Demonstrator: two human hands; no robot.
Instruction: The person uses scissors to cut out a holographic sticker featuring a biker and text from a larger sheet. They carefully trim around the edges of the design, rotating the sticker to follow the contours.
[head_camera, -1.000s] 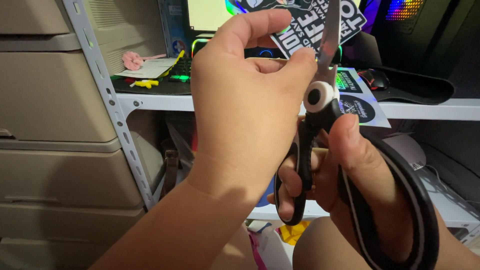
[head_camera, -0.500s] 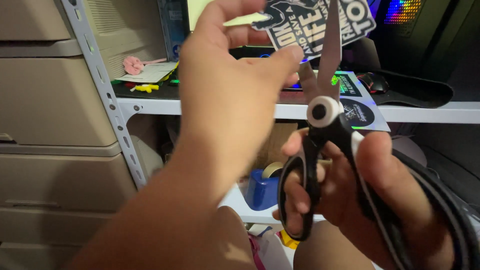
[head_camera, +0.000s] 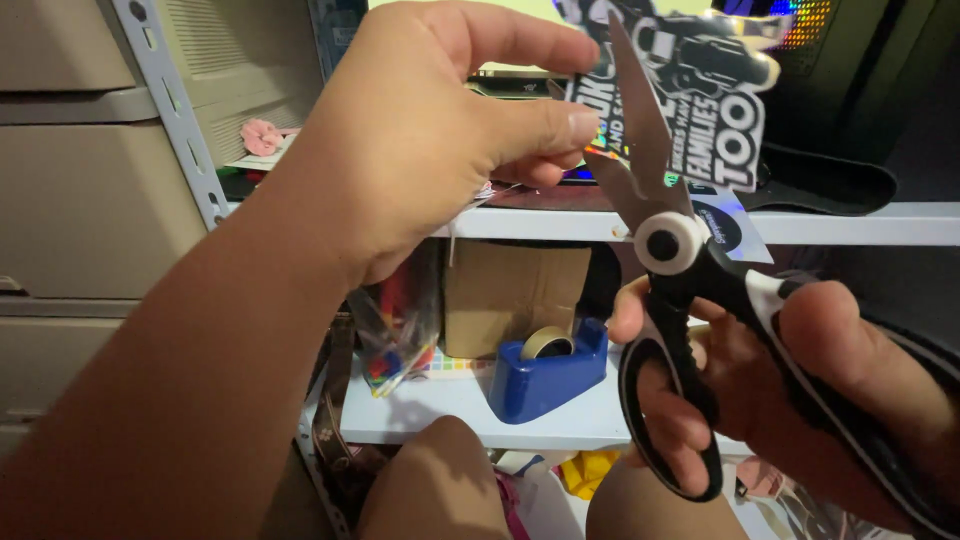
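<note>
Two hands busy: left hand pinches sticker up by shelf; right hand grips scissors, blades parted. I'd cut slow w/ sticker taut, thumb clear.

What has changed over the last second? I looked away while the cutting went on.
The scissors went from shut to open, blades now spread at the printed black-and-white sheet's edge. The left hand pinching the sheet rose slightly. The right hand keeps its grip on the handles; the blue tape dispenser sits unmoved.
</note>
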